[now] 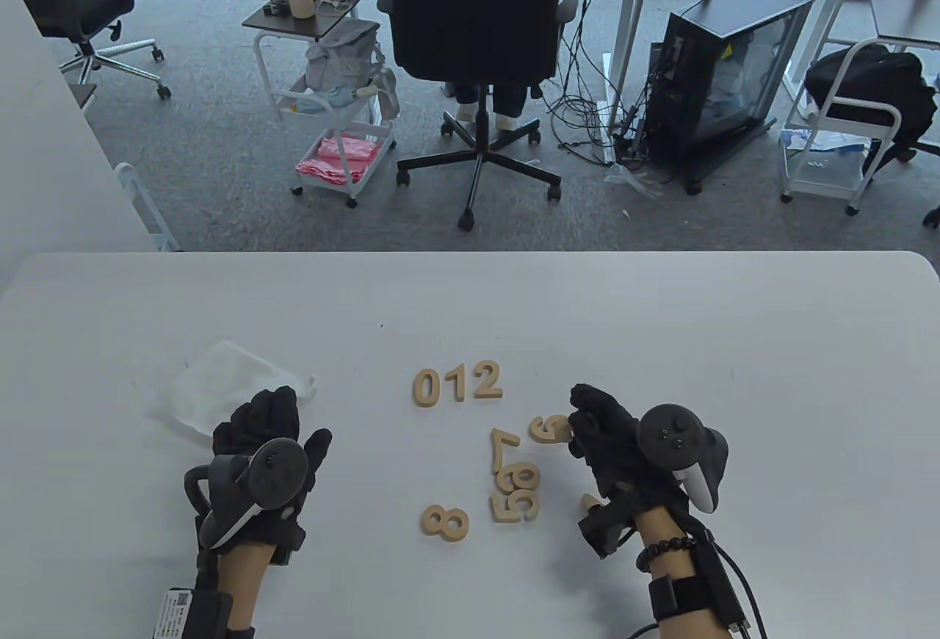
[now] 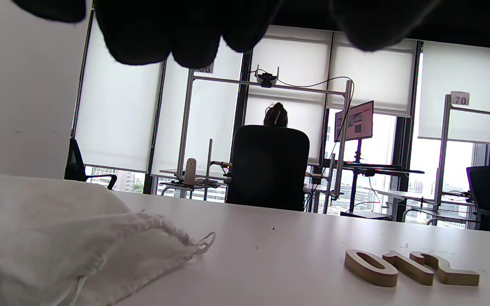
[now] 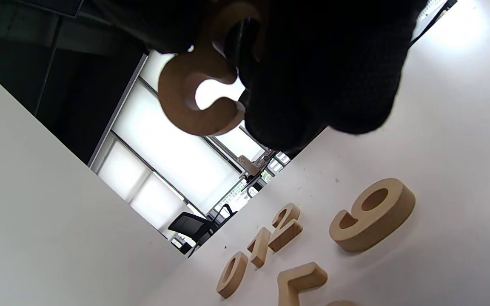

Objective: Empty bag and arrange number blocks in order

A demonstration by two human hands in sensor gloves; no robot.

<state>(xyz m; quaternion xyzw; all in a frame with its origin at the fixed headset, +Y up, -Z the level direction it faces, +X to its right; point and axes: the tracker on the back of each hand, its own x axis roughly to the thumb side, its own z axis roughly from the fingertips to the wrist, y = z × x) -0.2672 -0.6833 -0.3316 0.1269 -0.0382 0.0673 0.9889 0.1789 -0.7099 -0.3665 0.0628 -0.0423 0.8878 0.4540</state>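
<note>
- The right hand (image 1: 598, 422) grips a wooden number block (image 3: 202, 85) above the table (image 1: 661, 316); gloved fingers hide its digit.
- Blocks 0, 1, 2 (image 1: 457, 382) stand in a left-to-right row, tops pointing away.
- The left hand (image 1: 268, 433), fingers relaxed, rests by the white bag (image 1: 220, 382), lying flat.
- Another block (image 1: 587, 501) pokes out beneath the right palm, unreadable.

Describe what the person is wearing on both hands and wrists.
Both the left hand and the right hand wear black knit gloves. Each back carries a dark grey tracker shaped like a VR controller, with a round button face and a white underside. The right wrist has a dark beaded bracelet and a black strap with a black cable. The left forearm carries a black box with a white label.
</note>
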